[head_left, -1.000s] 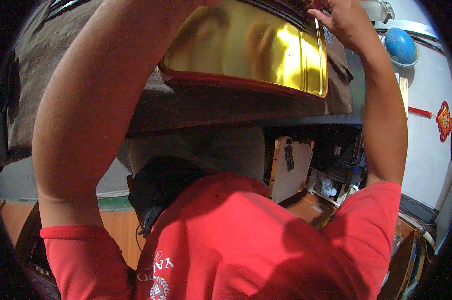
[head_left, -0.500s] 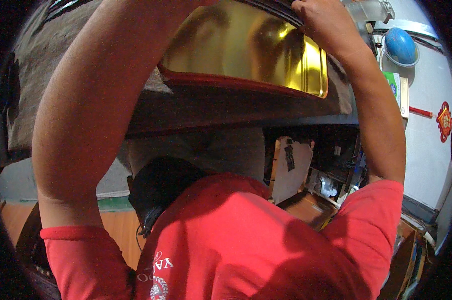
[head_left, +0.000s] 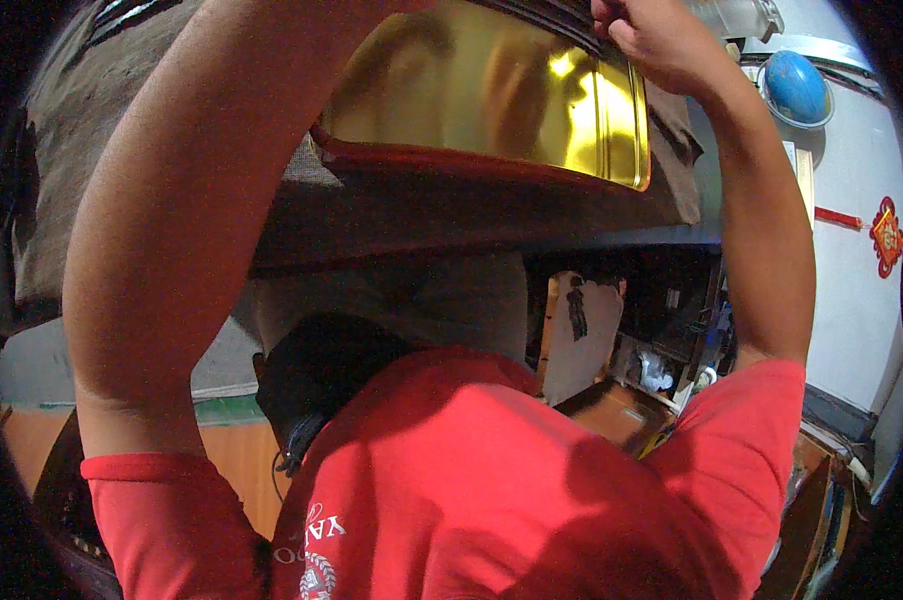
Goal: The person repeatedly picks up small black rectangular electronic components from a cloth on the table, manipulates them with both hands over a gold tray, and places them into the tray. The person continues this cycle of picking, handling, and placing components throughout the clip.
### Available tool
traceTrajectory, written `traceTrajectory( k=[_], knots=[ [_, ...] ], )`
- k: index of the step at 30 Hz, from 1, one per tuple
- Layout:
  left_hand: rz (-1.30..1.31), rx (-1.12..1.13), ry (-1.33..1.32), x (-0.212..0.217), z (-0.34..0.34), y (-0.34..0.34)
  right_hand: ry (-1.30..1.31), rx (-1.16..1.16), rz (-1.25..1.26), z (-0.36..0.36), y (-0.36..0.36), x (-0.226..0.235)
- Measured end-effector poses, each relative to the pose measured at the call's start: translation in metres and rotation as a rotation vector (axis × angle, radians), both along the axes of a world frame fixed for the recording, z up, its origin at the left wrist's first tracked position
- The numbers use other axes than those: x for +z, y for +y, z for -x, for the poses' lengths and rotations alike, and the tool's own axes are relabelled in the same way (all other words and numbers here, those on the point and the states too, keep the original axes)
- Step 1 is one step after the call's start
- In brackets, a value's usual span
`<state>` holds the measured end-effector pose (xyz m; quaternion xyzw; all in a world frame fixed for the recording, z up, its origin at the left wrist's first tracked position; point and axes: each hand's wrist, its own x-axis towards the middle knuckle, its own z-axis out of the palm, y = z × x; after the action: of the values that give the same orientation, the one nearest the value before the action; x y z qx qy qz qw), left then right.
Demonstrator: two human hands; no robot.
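A shiny gold-coloured metal tin or tray (head_left: 451,90) with a red rim lies on the brown cloth (head_left: 401,215) of the table in front of me. Along its far side runs a bundle of dark strips (head_left: 546,20). My right hand (head_left: 661,45) is at the tin's far right corner, beside the strips' end. Its fingers are curled closed, and what they grip, if anything, is hidden. Only the edge of my left hand (head_left: 406,4) shows at the top of the picture, above the tin's left part; its fingers are out of sight.
On the right stand a clear plastic container (head_left: 741,18) and a blue ball (head_left: 796,85) in a pale holder. A red knotted ornament (head_left: 885,238) hangs on the white surface. Under the table are a pale board (head_left: 579,325) and dark shelves (head_left: 681,300).
My right hand has shifted slightly right, and its fingers have drawn back from the dark strips. The tin has shifted a little up and left in the picture. My left arm barely moved.
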<state>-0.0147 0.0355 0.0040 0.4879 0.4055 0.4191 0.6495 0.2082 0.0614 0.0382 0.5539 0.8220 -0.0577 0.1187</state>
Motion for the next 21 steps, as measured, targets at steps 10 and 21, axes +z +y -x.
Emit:
traceTrajectory(
  k=[10,21],
  knots=[
    [0.083,0.022,0.090,0.007,0.001,0.001,0.050,0.085,0.052,-0.002,0.027,-0.007],
    [-0.085,-0.030,0.024,0.000,0.008,-0.009,-0.150,0.107,0.075,-0.005,0.030,-0.002]
  ],
)
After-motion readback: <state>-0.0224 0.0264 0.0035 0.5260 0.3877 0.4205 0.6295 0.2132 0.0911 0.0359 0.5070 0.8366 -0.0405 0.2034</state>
